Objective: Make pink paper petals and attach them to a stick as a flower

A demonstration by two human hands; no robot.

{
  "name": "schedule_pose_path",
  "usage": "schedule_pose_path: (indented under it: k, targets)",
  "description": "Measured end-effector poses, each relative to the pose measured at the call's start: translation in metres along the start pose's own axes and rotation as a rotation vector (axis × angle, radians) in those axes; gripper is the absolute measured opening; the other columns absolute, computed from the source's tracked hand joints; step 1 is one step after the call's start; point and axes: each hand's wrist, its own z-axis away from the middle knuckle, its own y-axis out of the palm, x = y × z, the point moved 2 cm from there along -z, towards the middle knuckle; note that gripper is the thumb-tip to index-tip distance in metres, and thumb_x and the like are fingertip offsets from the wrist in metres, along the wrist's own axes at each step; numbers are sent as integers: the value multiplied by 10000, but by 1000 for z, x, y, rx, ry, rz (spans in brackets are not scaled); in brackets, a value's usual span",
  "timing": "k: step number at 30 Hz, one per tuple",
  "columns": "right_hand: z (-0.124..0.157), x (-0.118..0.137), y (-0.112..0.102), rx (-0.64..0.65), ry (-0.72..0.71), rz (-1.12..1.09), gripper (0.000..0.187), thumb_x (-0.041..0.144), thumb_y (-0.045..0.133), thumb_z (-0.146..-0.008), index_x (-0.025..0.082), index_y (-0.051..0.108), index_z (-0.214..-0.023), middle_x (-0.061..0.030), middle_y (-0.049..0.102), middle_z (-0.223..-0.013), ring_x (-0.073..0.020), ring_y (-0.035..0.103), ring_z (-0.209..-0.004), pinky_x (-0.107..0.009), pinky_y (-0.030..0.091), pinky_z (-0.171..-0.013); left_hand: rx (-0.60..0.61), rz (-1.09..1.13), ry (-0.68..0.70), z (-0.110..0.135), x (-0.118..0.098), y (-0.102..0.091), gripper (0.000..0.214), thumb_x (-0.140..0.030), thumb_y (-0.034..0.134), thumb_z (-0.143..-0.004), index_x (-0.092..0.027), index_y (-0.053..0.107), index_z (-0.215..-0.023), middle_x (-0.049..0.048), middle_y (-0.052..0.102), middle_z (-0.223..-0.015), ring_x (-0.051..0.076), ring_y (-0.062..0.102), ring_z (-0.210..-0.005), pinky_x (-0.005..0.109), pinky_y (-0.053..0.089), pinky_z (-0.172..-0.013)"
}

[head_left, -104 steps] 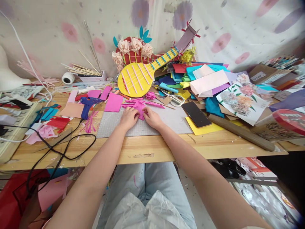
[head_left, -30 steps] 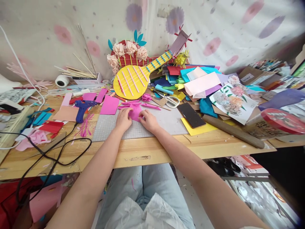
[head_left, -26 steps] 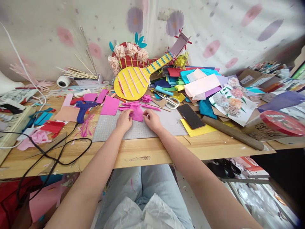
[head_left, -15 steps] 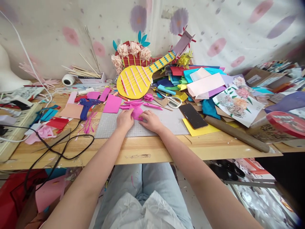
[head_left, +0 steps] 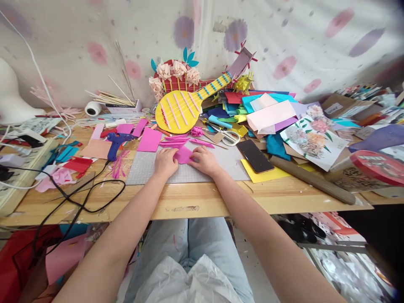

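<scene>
A small piece of magenta paper (head_left: pixel 182 155) is held between my two hands, just above the grey cutting mat (head_left: pixel 143 170). My left hand (head_left: pixel 166 162) pinches its left edge, fingers curled. On the other side my right hand (head_left: pixel 203 160) grips the right edge between thumb and fingers. Behind the hands lie a stack of magenta paper strips (head_left: pixel 173 140) and a pointed magenta piece (head_left: pixel 202 143). A magenta paper square (head_left: pixel 148 139) rests on the mat's left part, and a crumpled magenta paper rosette (head_left: pixel 197 131) sits farther back.
A blue glue gun (head_left: pixel 116 145) with a black cord (head_left: pixel 91 209) lies at left. Behind the mat leans a yellow paper lute (head_left: pixel 178 111). Scissors (head_left: pixel 229 136), a phone (head_left: pixel 255 156), a wooden stick (head_left: pixel 312 179) and a lidded tub (head_left: pixel 368 170) are at right.
My hands have drawn slightly toward me with the magenta paper, which now looks rounder and flatter between them. The view has shifted a little.
</scene>
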Motion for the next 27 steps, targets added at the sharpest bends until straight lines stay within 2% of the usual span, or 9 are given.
schedule_pose_path:
  k: [3, 6, 9, 12, 17, 23, 27]
  targets:
    - [-2, 10, 3, 4, -74, 62, 275, 365, 568, -799, 190, 631, -1002, -80, 579, -969, -220, 466, -941, -356, 398, -832, 12, 22, -13, -1, 2, 0, 421, -67, 465, -666, -187, 646, -1028, 49, 674, -1007, 223, 567, -995, 353, 405, -930]
    - [-3, 20, 2, -47, -77, 104, 416, 326, 577, -791, 159, 527, -1169, -107, 555, -1070, -240, 452, -999, -370, 387, -868, 43, 69, -72, -1, 3, 0, 477, -57, 447, -683, -221, 622, -1095, 23, 685, -1012, 214, 599, -970, 342, 435, -894]
    - [-4, 26, 2, -9, -96, 91, 408, 351, 578, -791, 157, 520, -1145, -105, 569, -1070, -239, 471, -988, -364, 391, -856, 64, 127, -167, 0, 4, -2, 569, -49, 426, -698, -270, 545, -1209, -8, 682, -1046, 209, 621, -963, 340, 464, -847]
    - [-6, 32, 8, 65, -103, 107, 373, 354, 557, -810, 153, 518, -1122, -97, 616, -982, -231, 501, -943, -357, 388, -842, 37, 223, -241, 0, 9, -4, 605, -27, 415, -692, -277, 519, -1232, -18, 677, -1062, 191, 614, -1003, 324, 466, -860]
    - [-12, 43, 20, 105, -84, 199, 309, 213, 411, -878, 139, 483, -1169, -106, 650, -924, -223, 527, -941, -345, 373, -834, -24, 431, -303, -3, 29, -1, 648, 7, 390, -663, -248, 496, -1249, -5, 688, -1013, 144, 631, -962, 286, 469, -874]
    - [-10, 37, 16, 73, -58, 195, 288, 143, 363, -864, 155, 512, -1111, -91, 659, -920, -206, 543, -922, -326, 377, -815, -17, 495, -189, -4, 36, 1, 703, 19, 418, -629, -245, 450, -1280, 7, 678, -1003, 148, 632, -917, 298, 481, -837]
    - [-5, 21, 7, -33, 35, 73, 277, 146, 413, -827, 172, 512, -1084, -60, 664, -901, -196, 539, -933, -315, 388, -832, -26, 439, -111, -4, 29, -1, 644, -43, 517, -659, -224, 447, -1273, 18, 683, -924, 158, 621, -873, 323, 462, -839]
